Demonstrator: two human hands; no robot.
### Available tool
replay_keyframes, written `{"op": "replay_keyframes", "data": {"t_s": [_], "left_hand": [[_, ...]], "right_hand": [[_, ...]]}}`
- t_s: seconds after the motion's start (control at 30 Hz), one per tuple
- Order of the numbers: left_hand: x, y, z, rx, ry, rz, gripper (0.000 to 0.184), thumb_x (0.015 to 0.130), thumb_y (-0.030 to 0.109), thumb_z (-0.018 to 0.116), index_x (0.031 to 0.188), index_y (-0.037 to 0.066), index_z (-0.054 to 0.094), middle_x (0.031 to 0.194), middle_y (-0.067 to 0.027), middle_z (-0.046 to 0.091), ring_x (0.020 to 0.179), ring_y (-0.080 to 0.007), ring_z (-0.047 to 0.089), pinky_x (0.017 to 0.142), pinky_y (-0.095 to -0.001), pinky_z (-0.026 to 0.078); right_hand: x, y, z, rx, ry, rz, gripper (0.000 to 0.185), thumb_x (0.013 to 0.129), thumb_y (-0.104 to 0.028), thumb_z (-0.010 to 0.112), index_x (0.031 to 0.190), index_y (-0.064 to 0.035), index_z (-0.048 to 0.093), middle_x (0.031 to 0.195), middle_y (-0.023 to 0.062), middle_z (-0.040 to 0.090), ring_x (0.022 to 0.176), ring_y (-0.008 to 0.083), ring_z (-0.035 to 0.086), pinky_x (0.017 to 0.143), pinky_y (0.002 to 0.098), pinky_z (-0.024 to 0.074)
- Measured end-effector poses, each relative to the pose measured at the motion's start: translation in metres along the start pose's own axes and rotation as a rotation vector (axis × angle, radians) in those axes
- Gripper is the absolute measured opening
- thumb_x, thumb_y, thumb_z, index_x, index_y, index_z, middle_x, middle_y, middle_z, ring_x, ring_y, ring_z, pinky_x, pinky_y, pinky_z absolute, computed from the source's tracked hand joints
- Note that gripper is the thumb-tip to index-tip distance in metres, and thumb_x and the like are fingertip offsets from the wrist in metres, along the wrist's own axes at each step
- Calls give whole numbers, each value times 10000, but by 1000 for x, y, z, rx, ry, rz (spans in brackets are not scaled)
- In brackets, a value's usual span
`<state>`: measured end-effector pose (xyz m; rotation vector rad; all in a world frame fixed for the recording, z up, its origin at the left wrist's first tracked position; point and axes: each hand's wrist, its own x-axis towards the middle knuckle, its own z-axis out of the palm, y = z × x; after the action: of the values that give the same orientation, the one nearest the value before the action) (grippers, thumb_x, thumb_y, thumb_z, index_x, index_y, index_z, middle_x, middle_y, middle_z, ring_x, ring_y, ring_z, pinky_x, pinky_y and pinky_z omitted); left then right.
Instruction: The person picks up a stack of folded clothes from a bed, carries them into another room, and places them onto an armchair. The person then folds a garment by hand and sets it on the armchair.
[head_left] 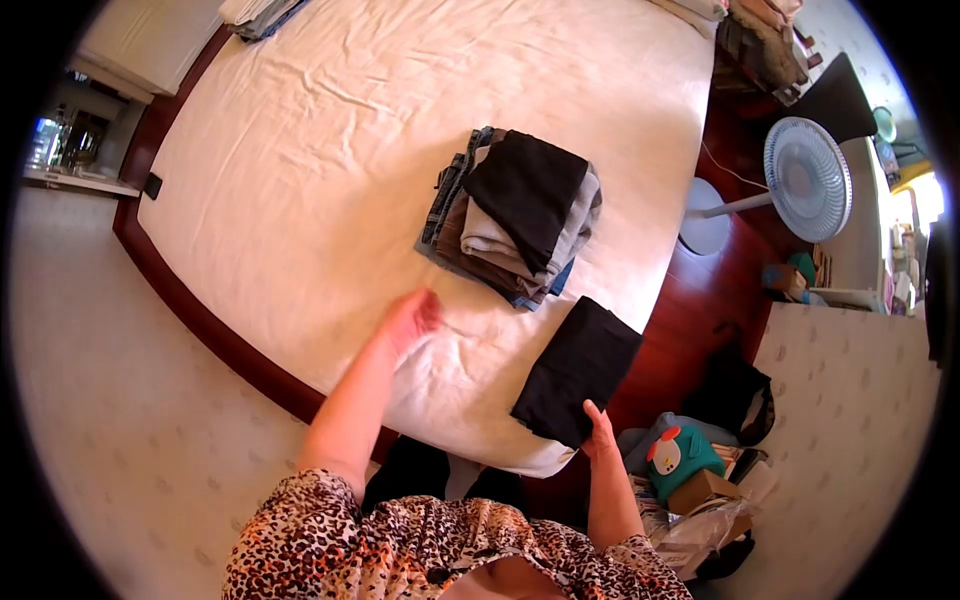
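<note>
My right hand [599,430] grips the near corner of a folded black garment [578,370], its thumb lying on top. The garment is a flat, dark rectangle over the bed's right front edge; its exact kind does not show. My left hand [415,313] is over the sheet, left of the garment and apart from it. Motion smears its fingers, so their pose is unclear. Just beyond both hands sits a stack of folded clothes [480,235] with jeans, brown and grey pieces. On top of that stack lies another folded black garment [530,190], set askew.
The bed [300,180] has a wrinkled pale sheet and a dark red wooden frame. More folded cloth [262,18] lies at its far left corner. A standing fan [808,180] is on the right. Boxes and a teal bag [685,462] crowd the floor at lower right.
</note>
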<state>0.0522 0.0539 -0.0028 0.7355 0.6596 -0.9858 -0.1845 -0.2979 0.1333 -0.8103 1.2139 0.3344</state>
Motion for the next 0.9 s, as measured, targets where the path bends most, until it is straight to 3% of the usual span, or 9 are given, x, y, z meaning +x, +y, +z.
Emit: {"op": "replay_keyframes", "data": {"t_s": [0.07,0.2,0.33,0.4,0.5,0.57,0.7,0.83,0.9], "left_hand": [[21,45,-9,22,190,153,396,926,466,496,932,85,603,822,-42,657,686,-197,638,619,-323,526],[60,115,34,466,387,205,590,827,559,608,1045,10,624,834,-66,661,689,-182,609,662,-287,493],[115,135,62,452,81,95,639,793,521,666,1129,-19,600,952,-122,669,775,-209,633,719,-311,504],[112,145,84,682,50,-2,545,805,436,674,1157,28,597,1092,-113,649,968,-197,615,855,-323,472],[129,142,70,727,-38,-12,506,781,364,701,1139,19,605,1077,-114,653,944,-197,622,849,-325,473],[129,134,79,698,-70,16,503,744,345,725,1104,9,624,1032,-121,663,900,-207,635,803,-329,489],[163,114,68,681,7,100,469,690,316,748,1027,0,661,969,-127,674,826,-222,648,748,-328,508],[112,128,107,725,112,111,479,669,326,758,998,-10,668,939,-131,674,803,-228,645,723,-333,509],[136,114,92,738,136,66,502,646,351,771,979,-12,673,920,-130,677,789,-232,646,700,-341,508]], "right_hand": [[14,-7,-10,-4,-7,-54,698,762,-329,740,1312,-27,433,1238,133,551,1120,288,548,983,411,439],[27,-36,-14,1,53,-86,587,764,-305,736,1216,2,521,1141,131,614,1040,277,597,952,410,463],[16,-55,-3,-63,114,-18,543,758,-243,724,1198,10,532,1098,128,633,1009,281,610,932,398,475],[-5,-62,-1,-123,208,-57,436,761,-232,680,1112,10,589,1018,121,658,944,281,629,899,385,490],[-44,-77,-18,105,174,14,360,779,-259,622,1020,9,629,963,111,668,897,271,637,875,374,499],[-98,-114,46,31,211,-225,350,790,-274,575,977,13,647,982,115,668,910,266,636,881,378,497],[-90,-161,19,-117,-216,-657,481,829,-352,495,1105,29,597,1143,151,615,1031,289,592,945,402,451],[-51,-215,118,-20,-327,-635,508,864,-367,451,1156,30,575,1166,160,601,1057,285,580,977,399,428],[-53,-236,227,-13,22,-465,173,823,-167,572,871,-9,620,758,43,609,655,129,553,676,295,472]]}}
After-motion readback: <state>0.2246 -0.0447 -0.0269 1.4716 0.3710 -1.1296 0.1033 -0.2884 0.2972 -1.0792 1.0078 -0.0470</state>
